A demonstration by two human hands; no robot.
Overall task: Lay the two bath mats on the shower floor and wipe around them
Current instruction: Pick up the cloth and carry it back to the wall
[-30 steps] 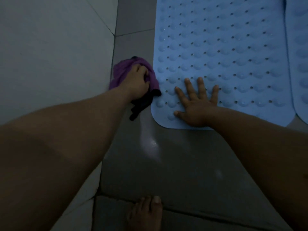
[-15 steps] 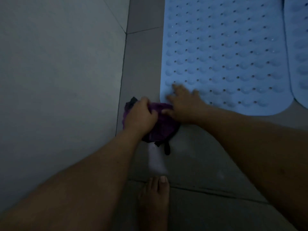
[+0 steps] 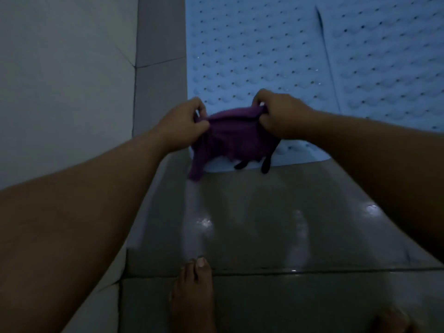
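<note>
Cloth (image 3: 230, 138) held up between both hands, just above the near edge of the left bath mat (image 3: 252, 56)
Purple, limp and light, sagging in the middle with dark tails dangling toward the shower floor (image 3: 252, 224); pinched at its upper corners by left hand (image 3: 185, 124) and right hand (image 3: 280, 115), fingers (image 3: 258, 99) closed narrow on the fabric, likely spreading or refolding it before more wiping. Best gripped bunched in one palm for pressing, at corners for opening out. Mats soft, rubbery, dimpled and perforated, lying flat side by side, second mat (image 3: 389, 68) touching or slightly overlapping the first at a dark seam. Floor tiles glossy with wet-looking highlights, probably slippery. White wall (image 3: 60, 80) close on the left, leaving only a narrow grey strip beside the mat; bare foot (image 3: 194, 296) planted on the tile below, another partly visible at lower right
</note>
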